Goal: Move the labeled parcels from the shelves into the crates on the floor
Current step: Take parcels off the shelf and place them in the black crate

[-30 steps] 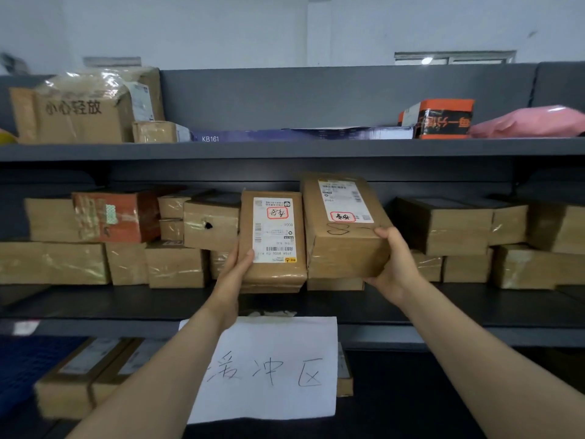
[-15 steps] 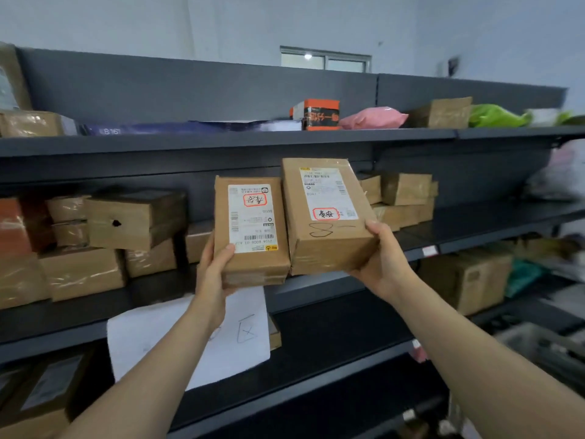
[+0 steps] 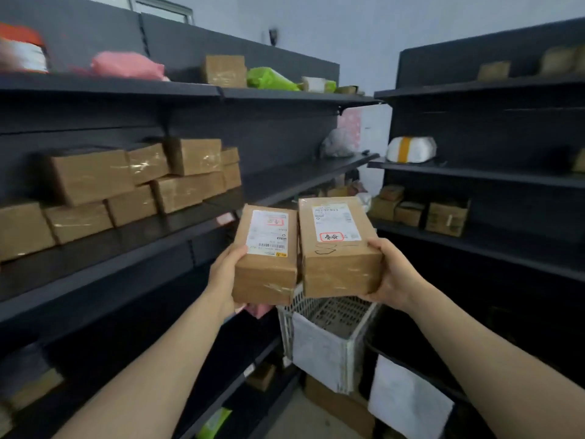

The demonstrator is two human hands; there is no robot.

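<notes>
I hold two brown labeled parcels side by side in the air. My left hand [image 3: 225,274] grips the smaller parcel [image 3: 265,274] at its lower left edge; its white label carries a red stamp and a barcode. My right hand [image 3: 391,277] grips the larger parcel [image 3: 340,264] from the lower right; its label bears a red-framed stamp. Below and behind the parcels stands a white mesh crate [image 3: 332,315] on the floor with a white sheet on its front. To its right a dark crate [image 3: 376,346] has a white sheet [image 3: 408,400] too.
Dark shelving [image 3: 126,248] runs along the left with stacked brown boxes [image 3: 91,175]; pink [image 3: 126,65] and green [image 3: 270,79] bags lie on the top shelf. A second shelf unit [image 3: 474,175] stands at the right with small boxes [image 3: 446,215] and a white bundle [image 3: 411,149]. A cardboard box [image 3: 335,403] sits on the floor.
The view has swung right, away from the shelf front. Both hands have carried the two parcels off the shelf and lower, over the white crate, which has come into view.
</notes>
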